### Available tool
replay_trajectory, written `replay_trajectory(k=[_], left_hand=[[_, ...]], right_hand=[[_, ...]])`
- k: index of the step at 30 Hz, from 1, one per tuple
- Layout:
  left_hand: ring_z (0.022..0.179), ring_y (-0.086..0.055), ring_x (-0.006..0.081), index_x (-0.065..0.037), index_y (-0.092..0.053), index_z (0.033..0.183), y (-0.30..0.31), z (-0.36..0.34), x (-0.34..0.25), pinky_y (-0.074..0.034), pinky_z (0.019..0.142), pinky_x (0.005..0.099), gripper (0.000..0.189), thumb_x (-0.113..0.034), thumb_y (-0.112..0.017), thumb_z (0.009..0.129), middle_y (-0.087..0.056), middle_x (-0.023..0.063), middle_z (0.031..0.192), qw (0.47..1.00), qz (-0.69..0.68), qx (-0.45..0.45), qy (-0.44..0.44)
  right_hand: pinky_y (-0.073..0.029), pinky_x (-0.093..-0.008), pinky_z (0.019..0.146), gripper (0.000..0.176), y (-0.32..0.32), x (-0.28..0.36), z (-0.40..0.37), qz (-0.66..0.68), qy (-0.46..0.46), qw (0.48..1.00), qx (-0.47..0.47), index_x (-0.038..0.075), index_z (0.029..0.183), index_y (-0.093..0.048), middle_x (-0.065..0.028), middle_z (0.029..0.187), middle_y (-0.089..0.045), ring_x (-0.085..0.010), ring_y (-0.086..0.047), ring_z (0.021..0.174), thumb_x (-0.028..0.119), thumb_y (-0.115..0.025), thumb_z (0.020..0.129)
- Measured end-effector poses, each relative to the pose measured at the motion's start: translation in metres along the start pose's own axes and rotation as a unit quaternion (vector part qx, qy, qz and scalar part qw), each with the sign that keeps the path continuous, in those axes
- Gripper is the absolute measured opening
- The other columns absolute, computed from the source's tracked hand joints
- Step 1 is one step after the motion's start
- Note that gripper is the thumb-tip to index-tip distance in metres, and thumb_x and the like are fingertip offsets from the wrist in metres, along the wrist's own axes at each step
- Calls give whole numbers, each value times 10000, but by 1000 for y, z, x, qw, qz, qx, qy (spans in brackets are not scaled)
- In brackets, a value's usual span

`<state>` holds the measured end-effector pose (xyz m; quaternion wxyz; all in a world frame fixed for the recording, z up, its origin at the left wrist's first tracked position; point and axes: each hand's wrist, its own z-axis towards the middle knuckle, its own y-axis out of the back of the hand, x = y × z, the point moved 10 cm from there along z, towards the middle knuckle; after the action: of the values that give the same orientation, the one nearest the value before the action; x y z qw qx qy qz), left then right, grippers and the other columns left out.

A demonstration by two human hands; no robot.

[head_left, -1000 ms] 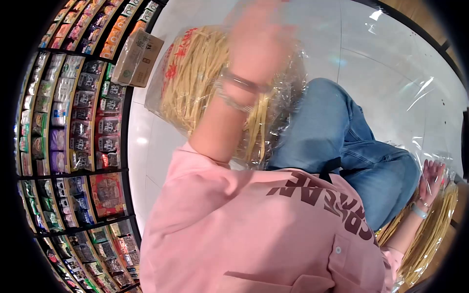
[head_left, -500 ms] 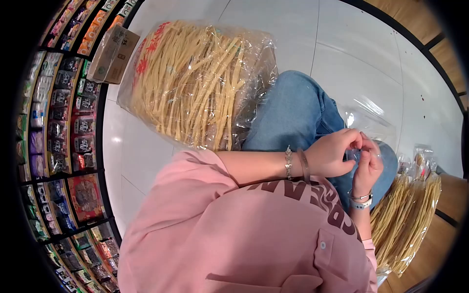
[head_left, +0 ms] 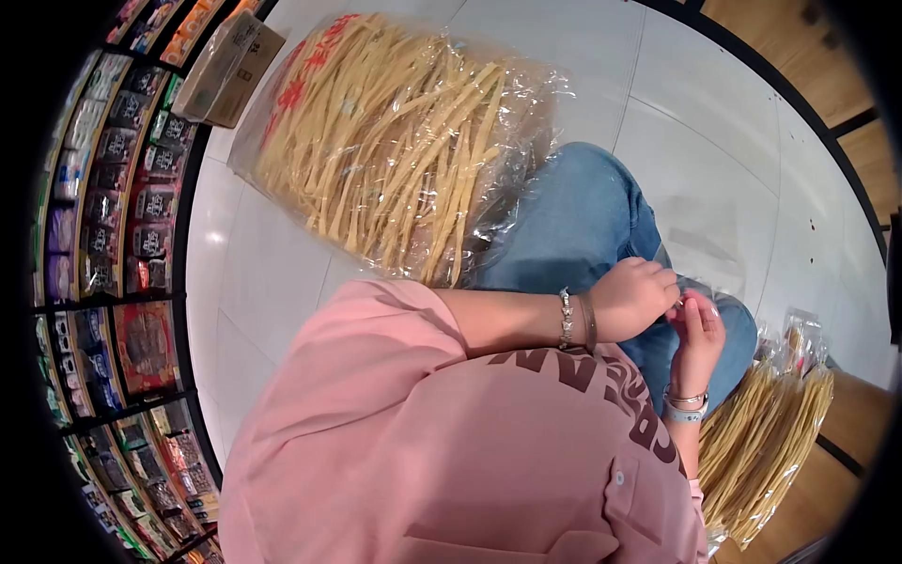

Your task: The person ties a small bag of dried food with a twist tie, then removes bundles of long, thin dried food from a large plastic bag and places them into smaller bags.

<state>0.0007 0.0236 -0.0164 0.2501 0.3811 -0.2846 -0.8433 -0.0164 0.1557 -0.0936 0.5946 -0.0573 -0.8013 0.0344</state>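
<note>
Both hands meet over my jeans, fingertips almost touching. My left hand is closed, with its thumb and fingers pinched at the edge of a clear plastic bag. My right hand pinches the same bag from the other side, thumb against forefinger. The exact bit between the fingertips is small and partly hidden. Beyond the hands, the thin transparent film spreads over the pale floor. To the right of my knee, filled clear packs of long yellow dried sticks lie side by side.
A large clear sack of yellow dried sticks with red print lies ahead on the left. Behind it a cardboard box stands by shelves of packaged snacks. My bent knee rises beside the sack.
My hands have drawn closer together, the left fingers curling over the right fingertips. The view has shifted slightly; the sack and packs stay in place.
</note>
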Motion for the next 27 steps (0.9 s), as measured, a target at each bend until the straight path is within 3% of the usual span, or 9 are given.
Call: replay_trajectory(k=[3,5,9,12,13,16,19,22,27], left_hand=[[661,-560,247,-61,-554,697,10,3,1,-452,650,330,126,-147,-643,721,-529,46,687,999,-12,-22,26],[646,-570,215,-48,-568,678,-5,-1,17,-454,627,311,155,-154,-676,710,-549,45,680,985,-122,52,112],[610,-594,146,-27,-610,700,-31,-14,51,-458,567,272,161,-144,-719,711,-609,57,671,873,-368,142,288],[588,-600,105,-18,-633,755,-7,-12,72,-454,529,255,119,-117,-698,745,-637,71,670,896,-330,7,296],[560,-598,150,-17,-611,739,5,-9,73,-460,519,274,121,-103,-695,741,-616,71,630,906,-307,-42,288],[632,-613,178,-42,-592,739,14,-7,74,-470,579,291,98,-104,-668,733,-641,61,762,937,-180,-13,300],[811,-604,194,-92,-580,758,15,-7,27,-456,709,317,82,-142,-630,717,-619,69,1015,998,-27,-41,45],[978,-546,184,-129,-574,772,2,-21,-1,-408,818,331,84,-189,-590,715,-521,80,1221,1000,-10,-14,-25],[1053,-509,216,-150,-627,1020,4,-34,19,-382,876,369,271,-197,-563,761,-448,134,1323,992,10,-40,118]], right_hand=[[-442,-209,599,171,0,-3,-1,-16,48,999,-8,27,733,-575,-33,694,-590,-85,-533,617,111,-600,881],[-414,-200,564,280,5,-2,0,-54,81,995,-17,72,626,-495,-17,617,-550,-72,-509,584,123,-621,870],[-393,-211,543,297,10,3,6,-102,97,990,24,67,625,-502,-10,619,-546,-78,-507,566,171,-623,876],[-404,-213,551,292,10,5,11,-152,83,981,84,60,636,-515,-16,618,-550,-87,-513,564,183,-619,879],[-415,-224,567,306,8,0,12,-191,80,972,109,54,663,-524,-28,619,-551,-103,-509,559,219,-555,919],[-452,-242,600,344,3,-24,9,-175,-24,976,125,42,687,-538,-50,636,-565,-121,-522,559,278,-516,937],[-475,-266,613,417,-7,-46,1,-43,-147,977,150,38,782,-552,-57,683,-573,-143,-561,629,375,-393,970],[-471,-272,646,404,-23,-46,-5,-2,-156,975,161,39,916,-533,-56,737,-575,-148,-564,681,383,-333,984],[-465,-282,714,412,-35,-34,0,31,-82,976,200,-9,1097,-531,-61,794,-589,-141,-564,742,342,-346,986]])
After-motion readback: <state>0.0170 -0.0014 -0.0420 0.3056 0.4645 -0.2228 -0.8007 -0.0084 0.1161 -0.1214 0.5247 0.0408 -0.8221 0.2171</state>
